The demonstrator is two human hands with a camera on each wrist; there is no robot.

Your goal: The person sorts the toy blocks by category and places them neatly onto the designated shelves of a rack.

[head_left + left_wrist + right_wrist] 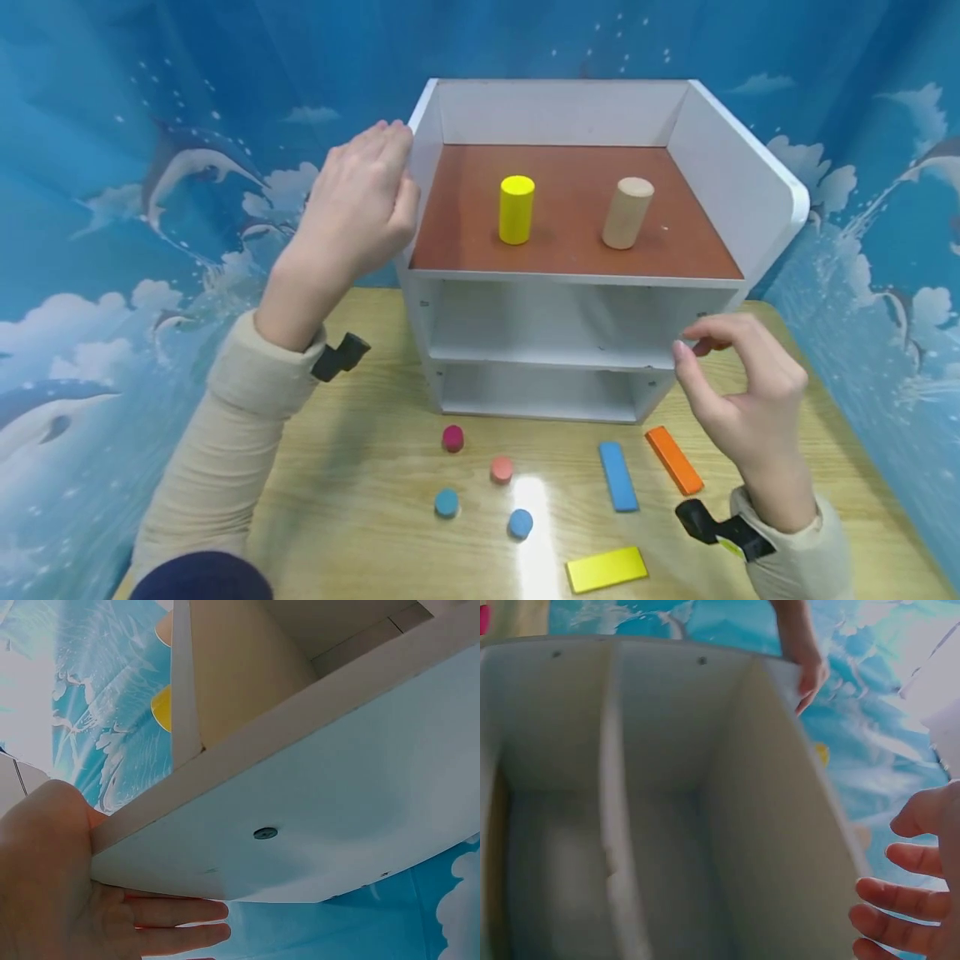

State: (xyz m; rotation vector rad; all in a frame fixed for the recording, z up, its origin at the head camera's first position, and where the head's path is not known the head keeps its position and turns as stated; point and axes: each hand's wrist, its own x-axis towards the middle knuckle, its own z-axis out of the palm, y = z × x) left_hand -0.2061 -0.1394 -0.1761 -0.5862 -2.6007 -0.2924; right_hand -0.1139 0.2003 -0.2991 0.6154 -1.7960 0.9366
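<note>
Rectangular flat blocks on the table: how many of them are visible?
3: the blue block, the orange block to its right, and the yellow block lowest in the head view. More may hide behind the shelf unit.

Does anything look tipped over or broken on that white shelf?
Nothing clearly stands out. The plain wooden cylinder seems to lean, but the right side of the white shelf slants likewise, so that's probably just the camera angle.

No text, label, brand, number or sign can be read.
</note>
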